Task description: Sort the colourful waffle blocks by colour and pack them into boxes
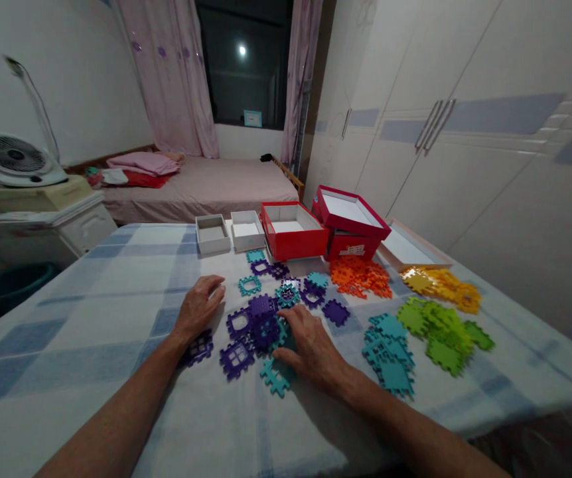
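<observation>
Purple interlocking plastic tiles (236, 358) and teal ones (276, 377) lie mixed in a loose pile at the middle of the table. My right hand (310, 342) reaches over the pile's right side, thumb and fingers apart around some teal tiles partly hidden beneath it. On the left, my left hand (199, 307) rests on the cloth with its fingers slightly bent, holding nothing I can see. A purple window-shaped tile (200, 346) lies beside its wrist, partly covered by the forearm. Right of my right hand is a teal heap (390, 355).
Orange tiles (360, 277), yellow tiles (440, 287) and green tiles (442, 332) form separate heaps to the right. Along the back stand two small white boxes (213, 243), a red box (298, 243), stacked dark-red boxes (353, 244) and a shallow lid (410, 249). A checked cloth (117, 318) covers the table.
</observation>
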{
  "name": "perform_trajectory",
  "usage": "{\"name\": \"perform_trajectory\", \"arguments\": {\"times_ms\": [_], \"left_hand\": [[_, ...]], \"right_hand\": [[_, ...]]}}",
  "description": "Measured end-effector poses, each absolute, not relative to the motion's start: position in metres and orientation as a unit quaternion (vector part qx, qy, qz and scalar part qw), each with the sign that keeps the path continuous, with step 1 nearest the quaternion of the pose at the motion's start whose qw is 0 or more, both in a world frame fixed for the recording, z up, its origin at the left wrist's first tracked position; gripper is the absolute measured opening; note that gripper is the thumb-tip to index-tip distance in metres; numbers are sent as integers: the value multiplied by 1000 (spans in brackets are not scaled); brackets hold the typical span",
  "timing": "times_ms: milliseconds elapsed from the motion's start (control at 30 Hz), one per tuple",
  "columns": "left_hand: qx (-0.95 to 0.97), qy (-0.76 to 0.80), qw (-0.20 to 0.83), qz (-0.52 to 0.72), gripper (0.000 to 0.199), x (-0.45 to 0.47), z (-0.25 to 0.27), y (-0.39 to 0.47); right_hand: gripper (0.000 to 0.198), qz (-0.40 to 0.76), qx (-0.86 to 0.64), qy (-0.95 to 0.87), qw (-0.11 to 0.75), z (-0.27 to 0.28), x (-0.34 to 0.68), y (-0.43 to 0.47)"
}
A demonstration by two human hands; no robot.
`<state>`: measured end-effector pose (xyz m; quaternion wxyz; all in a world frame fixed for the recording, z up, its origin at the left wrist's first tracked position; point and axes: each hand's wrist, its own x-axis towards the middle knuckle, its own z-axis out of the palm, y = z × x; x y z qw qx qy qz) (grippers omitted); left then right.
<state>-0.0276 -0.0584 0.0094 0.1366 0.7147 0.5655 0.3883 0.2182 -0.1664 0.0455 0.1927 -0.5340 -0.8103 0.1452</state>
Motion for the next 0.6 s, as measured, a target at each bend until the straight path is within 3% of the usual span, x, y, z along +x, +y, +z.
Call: {"name": "perform_trajectory", "arguments": {"times_ms": [233,367,600], "left_hand": [[682,604,108,397,38,-52,18,-54],[702,574,128,402,36,-36,14,-60],[722,552,145,390,35,-25,8,-62]], "right_hand": [[64,217,-499,-804,238,42,228,-165],[50,252,-486,-802,237,42,247,-164],[38,111,-523,-812,232,46,250,-167]]}}
